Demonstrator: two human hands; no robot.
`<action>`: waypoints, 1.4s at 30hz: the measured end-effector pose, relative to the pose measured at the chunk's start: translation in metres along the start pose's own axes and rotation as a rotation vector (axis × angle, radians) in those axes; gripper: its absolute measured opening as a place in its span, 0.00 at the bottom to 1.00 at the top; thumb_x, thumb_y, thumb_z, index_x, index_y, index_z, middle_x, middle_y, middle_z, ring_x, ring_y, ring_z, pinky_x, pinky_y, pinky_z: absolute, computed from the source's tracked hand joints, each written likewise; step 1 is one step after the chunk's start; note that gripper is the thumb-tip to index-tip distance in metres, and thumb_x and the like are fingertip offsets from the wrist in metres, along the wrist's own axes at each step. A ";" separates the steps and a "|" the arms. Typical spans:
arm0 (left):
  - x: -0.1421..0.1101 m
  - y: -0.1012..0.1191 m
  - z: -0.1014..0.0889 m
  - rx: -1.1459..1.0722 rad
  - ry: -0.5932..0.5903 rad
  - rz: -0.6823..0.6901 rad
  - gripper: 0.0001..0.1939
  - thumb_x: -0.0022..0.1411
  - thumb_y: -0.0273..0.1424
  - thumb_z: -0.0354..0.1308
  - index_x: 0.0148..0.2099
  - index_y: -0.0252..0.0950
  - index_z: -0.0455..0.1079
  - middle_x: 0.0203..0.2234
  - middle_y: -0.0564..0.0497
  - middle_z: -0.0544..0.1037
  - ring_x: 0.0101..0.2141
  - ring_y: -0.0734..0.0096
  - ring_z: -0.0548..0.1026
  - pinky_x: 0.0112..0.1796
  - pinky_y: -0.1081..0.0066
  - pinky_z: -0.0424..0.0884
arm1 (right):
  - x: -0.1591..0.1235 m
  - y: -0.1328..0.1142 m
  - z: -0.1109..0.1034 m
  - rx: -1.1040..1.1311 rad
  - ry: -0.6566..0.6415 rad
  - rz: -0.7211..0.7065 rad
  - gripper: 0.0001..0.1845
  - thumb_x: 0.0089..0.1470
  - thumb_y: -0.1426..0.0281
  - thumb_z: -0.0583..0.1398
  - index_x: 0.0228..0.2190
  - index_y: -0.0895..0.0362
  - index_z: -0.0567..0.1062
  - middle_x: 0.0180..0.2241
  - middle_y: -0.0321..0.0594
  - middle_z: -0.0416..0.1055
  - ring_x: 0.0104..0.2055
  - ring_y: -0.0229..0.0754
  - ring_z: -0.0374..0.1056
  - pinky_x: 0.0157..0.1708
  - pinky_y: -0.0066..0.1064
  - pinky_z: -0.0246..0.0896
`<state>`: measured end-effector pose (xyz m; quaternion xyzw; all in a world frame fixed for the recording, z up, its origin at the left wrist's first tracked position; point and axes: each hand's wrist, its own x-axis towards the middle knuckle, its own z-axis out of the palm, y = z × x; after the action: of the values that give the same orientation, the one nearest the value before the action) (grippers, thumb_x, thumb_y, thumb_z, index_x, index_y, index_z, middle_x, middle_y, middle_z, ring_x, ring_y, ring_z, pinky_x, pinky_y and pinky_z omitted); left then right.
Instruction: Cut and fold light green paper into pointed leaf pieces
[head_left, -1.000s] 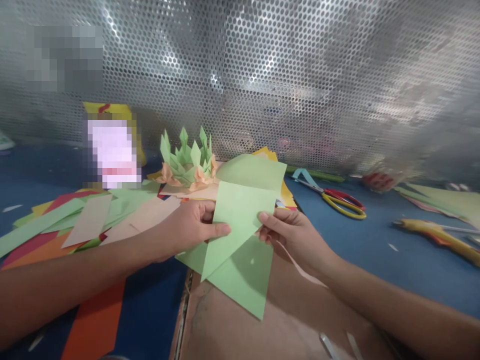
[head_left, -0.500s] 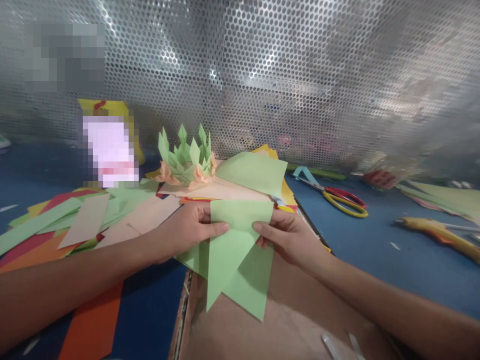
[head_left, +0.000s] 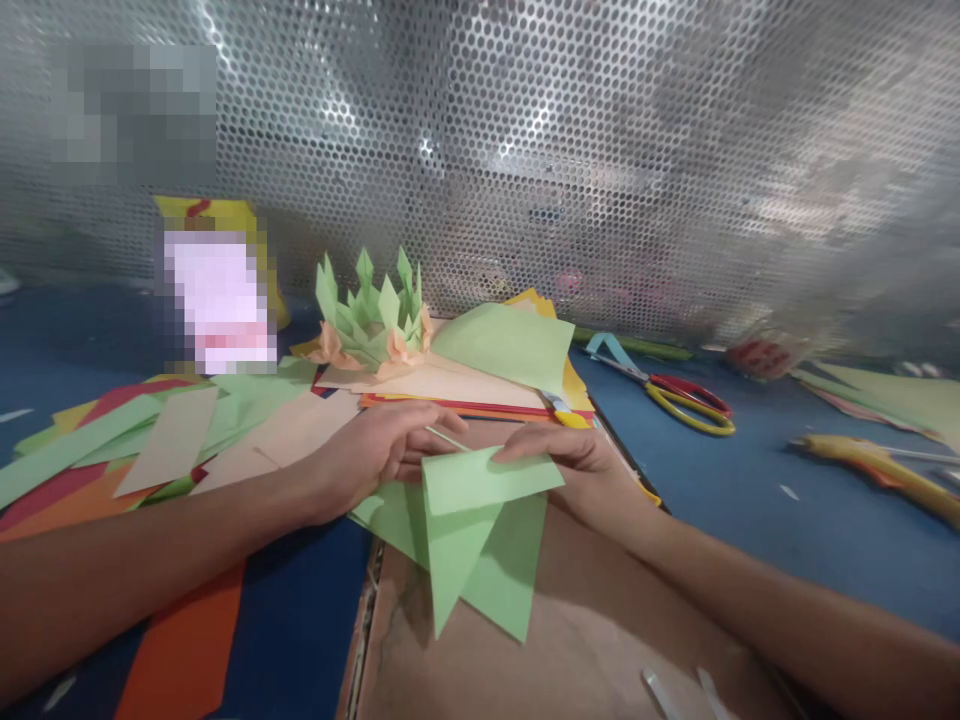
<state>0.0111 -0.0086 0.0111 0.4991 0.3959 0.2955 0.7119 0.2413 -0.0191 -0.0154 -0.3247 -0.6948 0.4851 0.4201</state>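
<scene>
A light green paper piece (head_left: pixel 463 540), its top edge folded down into a band, hangs to a point at the lower left. My right hand (head_left: pixel 574 455) pinches its upper right edge, thumb hidden from view in part. Beside the upper left corner is my left hand (head_left: pixel 382 450), its fingers stretched out and apart along the paper. Whether those fingers touch it I cannot tell. Another light green sheet (head_left: pixel 514 585) lies beneath on the brown cardboard (head_left: pixel 585 620).
Behind stands a green paper crown-like model (head_left: pixel 367 305) with peach bits, by a stacked-paper pile (head_left: pixel 510 345). Scissors (head_left: pixel 686 402) and a yellow glue gun (head_left: pixel 870 460) lie right. Coloured strips (head_left: pixel 172 440) spread left. A perforated metal wall (head_left: pixel 480 150) closes the back.
The top of the green paper has been folded forward and down. My left hand has let go of its upper left edge, while my right hand has shifted onto the fold.
</scene>
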 end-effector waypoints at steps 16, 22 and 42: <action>-0.003 -0.012 0.003 0.373 0.050 0.122 0.13 0.55 0.37 0.62 0.41 0.36 0.75 0.33 0.50 0.82 0.34 0.65 0.79 0.33 0.74 0.72 | 0.004 0.001 0.007 0.414 0.156 0.243 0.11 0.47 0.66 0.66 0.35 0.54 0.76 0.25 0.34 0.74 0.25 0.32 0.68 0.25 0.22 0.63; -0.002 -0.016 0.003 0.387 0.094 0.197 0.13 0.55 0.37 0.62 0.41 0.37 0.75 0.34 0.52 0.82 0.36 0.65 0.80 0.33 0.75 0.73 | 0.000 -0.002 0.007 0.440 0.134 0.317 0.22 0.50 0.52 0.60 0.37 0.58 0.78 0.28 0.41 0.74 0.29 0.38 0.69 0.27 0.27 0.65; -0.002 -0.023 0.007 0.417 0.080 0.146 0.15 0.54 0.37 0.61 0.43 0.36 0.75 0.34 0.50 0.82 0.37 0.63 0.79 0.34 0.74 0.72 | -0.003 -0.001 0.014 0.107 0.147 0.328 0.14 0.45 0.60 0.66 0.25 0.59 0.78 0.24 0.37 0.73 0.27 0.36 0.65 0.30 0.29 0.61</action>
<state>0.0165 -0.0205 -0.0086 0.6507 0.4393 0.2775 0.5538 0.2301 -0.0279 -0.0182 -0.4454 -0.5732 0.5581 0.4019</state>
